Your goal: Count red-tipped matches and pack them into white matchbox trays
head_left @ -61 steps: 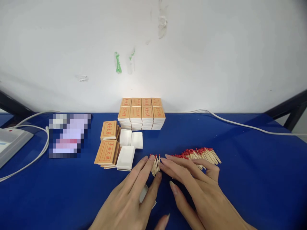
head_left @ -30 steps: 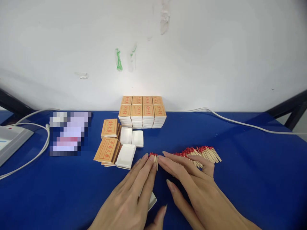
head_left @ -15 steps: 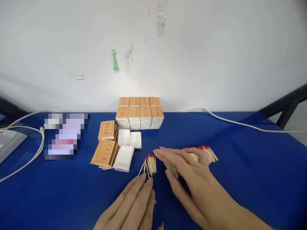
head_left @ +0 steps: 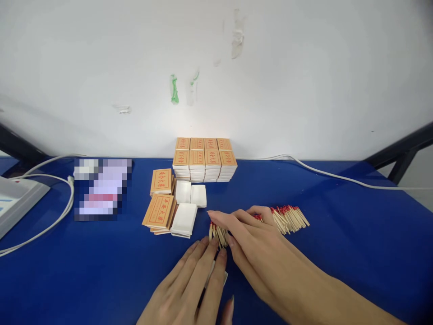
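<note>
My left hand (head_left: 194, 282) lies over the table with its fingers stretched out, fingertips touching the lower ends of a small bunch of red-tipped matches (head_left: 218, 234). Beneath those fingers a white matchbox tray (head_left: 225, 277) shows only in part. My right hand (head_left: 252, 241) arches over the same bunch, thumb and forefinger apart on either side of it and nothing clearly gripped. To its right a longer spread of loose matches (head_left: 291, 220) lies on the blue table. Some matches are hidden under the right hand.
Orange matchbox covers (head_left: 158, 211) and open white trays (head_left: 184, 217) sit left of the hands. Stacked matchboxes (head_left: 204, 159) stand against the wall. Farther left are a pixelated flat object (head_left: 104, 189), a white cable (head_left: 64, 212) and a white device (head_left: 20, 198). Another cable (head_left: 331, 177) runs along the back right.
My right hand has moved left over the small bunch, uncovering more of the matches on the right. The fanned matches now stand closer together. The view has shifted slightly.
</note>
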Action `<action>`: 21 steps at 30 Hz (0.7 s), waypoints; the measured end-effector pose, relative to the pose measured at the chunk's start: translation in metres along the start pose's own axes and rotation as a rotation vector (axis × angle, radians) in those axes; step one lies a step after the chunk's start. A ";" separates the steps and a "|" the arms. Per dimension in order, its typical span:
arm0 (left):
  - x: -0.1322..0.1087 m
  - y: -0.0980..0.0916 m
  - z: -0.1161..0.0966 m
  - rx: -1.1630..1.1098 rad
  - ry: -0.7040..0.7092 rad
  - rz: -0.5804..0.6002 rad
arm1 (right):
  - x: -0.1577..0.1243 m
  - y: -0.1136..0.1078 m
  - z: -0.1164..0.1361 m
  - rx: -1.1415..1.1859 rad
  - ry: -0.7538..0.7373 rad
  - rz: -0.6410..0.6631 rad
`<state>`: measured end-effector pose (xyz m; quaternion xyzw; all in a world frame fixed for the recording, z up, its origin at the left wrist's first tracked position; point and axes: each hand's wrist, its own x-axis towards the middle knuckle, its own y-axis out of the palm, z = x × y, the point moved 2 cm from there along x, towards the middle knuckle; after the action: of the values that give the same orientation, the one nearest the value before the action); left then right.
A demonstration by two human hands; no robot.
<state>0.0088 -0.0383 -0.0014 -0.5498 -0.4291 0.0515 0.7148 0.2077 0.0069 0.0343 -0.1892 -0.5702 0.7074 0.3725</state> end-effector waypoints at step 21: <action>-0.006 0.007 -0.004 -0.237 -0.223 0.033 | -0.043 0.001 0.023 0.109 0.274 -0.261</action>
<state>0.0103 -0.0424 -0.0106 -0.6282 -0.4997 0.0727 0.5920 0.2193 -0.0399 0.0328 -0.1879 -0.4947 0.6506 0.5447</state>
